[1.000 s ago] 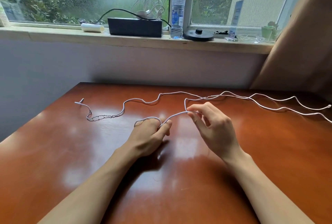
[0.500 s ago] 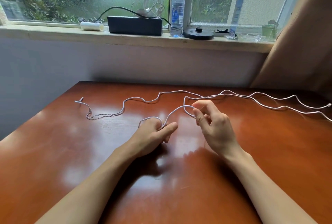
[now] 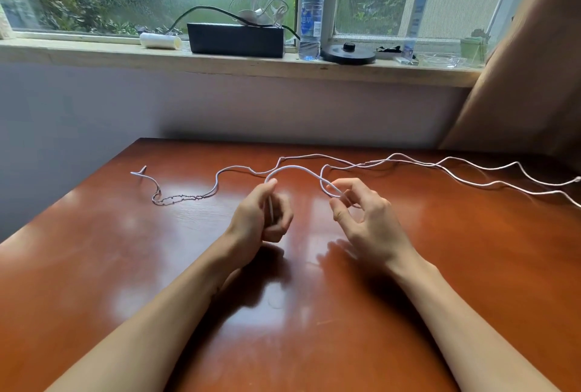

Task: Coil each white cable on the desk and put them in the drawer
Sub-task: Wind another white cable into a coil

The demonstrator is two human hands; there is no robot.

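1. Two bare hands work at mid-desk [image 3: 283,344]. The left hand [image 3: 261,212] has its fingers curled tight round a white cable [image 3: 295,167], which runs down through the fist.
2. Just beside it at 3 o'clock, the right hand [image 3: 364,215] hooks the same cable in loosely curled fingers, thumb and forefinger parted. Whether it is actually pinched cannot be told.
3. One short arch of cable joins the two hands at 12 o'clock. It looks like the first turn of a coil, and no finished coil shows anywhere.
4. Beyond the hands, most of the line lies uncoiled on the desk. A free end [image 3: 138,173] sits at 10 o'clock with a kinked stretch [image 3: 179,200] beside it, and long strands [image 3: 471,163] trail toward 2 and 3 o'clock. How many separate cables that makes is unclear.
5. No drawer is in view, so the putting-away seems wholly ahead.
6. Farthest, at 12 o'clock, the windowsill [image 3: 94,55] carries a black box [image 3: 235,39] topped by a tangle of white wires [image 3: 267,5]. A water bottle [image 3: 310,11] stands just beside the box at its 3 o'clock.
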